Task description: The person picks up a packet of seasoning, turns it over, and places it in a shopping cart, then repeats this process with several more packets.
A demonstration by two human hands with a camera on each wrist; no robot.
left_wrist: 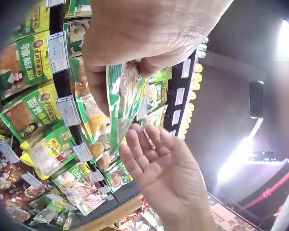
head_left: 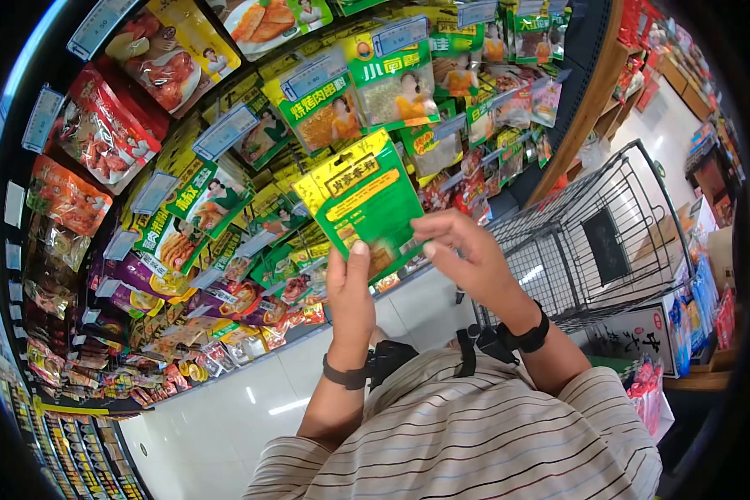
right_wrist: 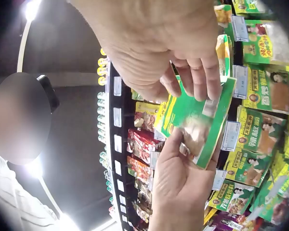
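Note:
My left hand (head_left: 350, 292) grips a flat green and yellow seasoning packet (head_left: 379, 212) by its lower edge, thumb on the front and fingers behind. The packet is tilted, with a printed panel and a small window near the bottom. My right hand (head_left: 471, 254) is beside its right edge, fingers loosely bent and fingertips right at the edge. In the left wrist view the palm of that right hand (left_wrist: 168, 175) faces the camera and holds nothing. From the right wrist, the right fingers (right_wrist: 198, 79) overlap the upper part of the packet (right_wrist: 209, 122).
Hanging seasoning packets (head_left: 392, 75) with price tags (head_left: 225, 132) fill the curved shelf ahead and to the left. A black wire shopping cart (head_left: 583, 242) stands on the right, near a boxed carton (head_left: 642, 337). Pale tiled floor (head_left: 225, 417) lies below the shelf.

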